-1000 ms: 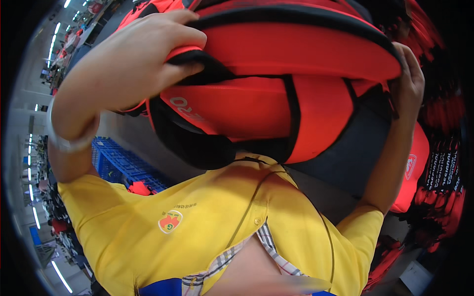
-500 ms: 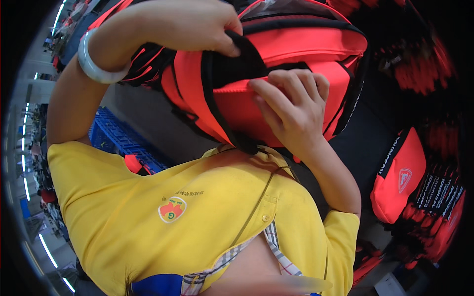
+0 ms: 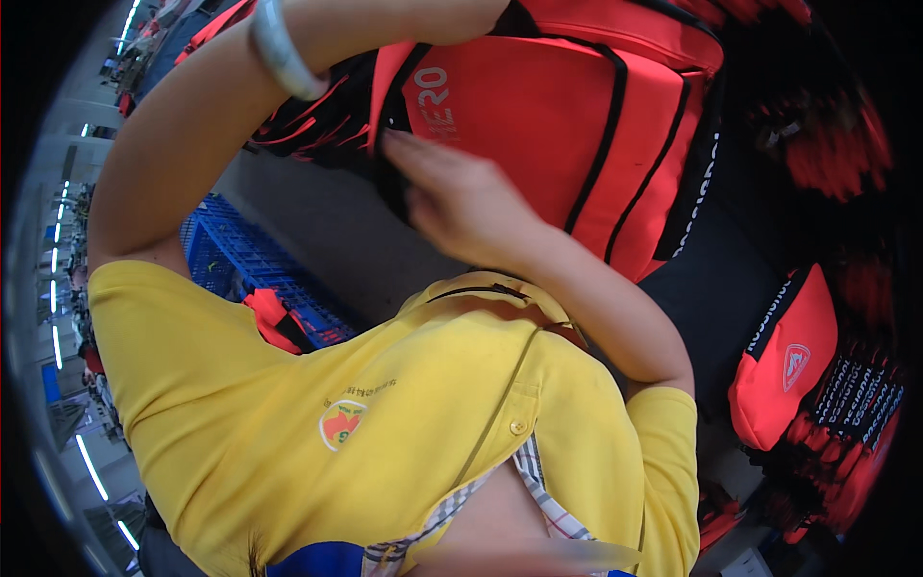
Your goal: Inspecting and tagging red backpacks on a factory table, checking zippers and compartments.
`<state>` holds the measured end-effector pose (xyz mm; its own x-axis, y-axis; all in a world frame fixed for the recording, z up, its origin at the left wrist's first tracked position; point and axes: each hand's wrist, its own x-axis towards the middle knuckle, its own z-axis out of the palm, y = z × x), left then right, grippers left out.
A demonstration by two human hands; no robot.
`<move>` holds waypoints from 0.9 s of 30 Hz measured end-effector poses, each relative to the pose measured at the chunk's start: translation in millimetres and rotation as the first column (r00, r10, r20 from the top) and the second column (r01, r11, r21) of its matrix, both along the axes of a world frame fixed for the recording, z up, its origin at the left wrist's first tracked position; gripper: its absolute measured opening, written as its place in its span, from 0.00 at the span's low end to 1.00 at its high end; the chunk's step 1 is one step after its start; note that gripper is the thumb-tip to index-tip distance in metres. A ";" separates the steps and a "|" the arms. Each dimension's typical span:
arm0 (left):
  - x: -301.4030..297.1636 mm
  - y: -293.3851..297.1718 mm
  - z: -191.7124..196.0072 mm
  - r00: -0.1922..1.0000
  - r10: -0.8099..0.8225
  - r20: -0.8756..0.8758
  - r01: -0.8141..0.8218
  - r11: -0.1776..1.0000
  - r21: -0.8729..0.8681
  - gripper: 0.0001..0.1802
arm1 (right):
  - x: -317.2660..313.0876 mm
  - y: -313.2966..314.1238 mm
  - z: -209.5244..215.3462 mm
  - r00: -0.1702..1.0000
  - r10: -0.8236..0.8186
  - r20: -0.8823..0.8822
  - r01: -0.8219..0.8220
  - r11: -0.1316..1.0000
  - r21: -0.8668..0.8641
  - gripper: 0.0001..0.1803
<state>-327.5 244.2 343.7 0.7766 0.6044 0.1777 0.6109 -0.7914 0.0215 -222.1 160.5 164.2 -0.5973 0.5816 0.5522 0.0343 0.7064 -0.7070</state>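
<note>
A coral-red backpack (image 3: 538, 125) with black trim lies in front of me, its outer panel facing up and pale lettering near its left end. My left hand (image 3: 457, 17) is at its upper edge beside a black piece of trim; the fingers run out past the top of the picture. Blurred by motion, my right hand (image 3: 471, 207) reaches across to the backpack's black left edge. Its fingertips meet or lie over that edge, and I cannot make out whether they grip it. The inside of the backpack is out of sight.
A blue plastic crate (image 3: 236, 250) stands at the left, near a red and black strap piece (image 3: 274, 317). A red pouch (image 3: 784, 370) with a black band lies on the right. Beyond it are stacked red and black pieces (image 3: 856, 404). The dark work surface (image 3: 711, 260) extends beneath the backpack.
The backpack's open mouth and inside have gone from view; its outer panel now shows. My left hand has moved up and slightly right. My right hand has shifted left and down to the left edge.
</note>
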 end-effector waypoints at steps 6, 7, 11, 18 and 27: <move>11.3 -13.2 4.5 0.953 0.181 -0.244 -0.191 0.981 -0.020 0.08 | 46.8 44.0 23.9 0.711 -0.686 -0.158 0.665 0.581 0.469 0.21; 11.7 -16.2 9.0 0.951 0.185 -0.246 -0.196 0.980 -0.022 0.08 | 50.8 41.0 20.5 0.733 -0.664 -0.145 0.639 0.600 0.481 0.17; -1.5 -24.5 17.5 0.924 0.231 -0.305 -0.338 0.868 -0.365 0.13 | 57.3 -2.6 15.4 0.849 -0.527 -0.043 0.489 0.752 0.442 0.07; -43.1 3.6 -40.0 0.941 0.255 -0.223 -0.336 0.623 -0.706 0.15 | 77.5 -49.5 -1.9 0.913 -0.401 0.078 0.353 0.871 0.341 0.20; -56.1 -7.7 -71.4 0.899 0.412 -0.147 -0.323 0.398 -0.859 0.08 | 75.0 -62.2 3.2 0.922 -0.299 0.246 0.204 0.915 0.348 0.24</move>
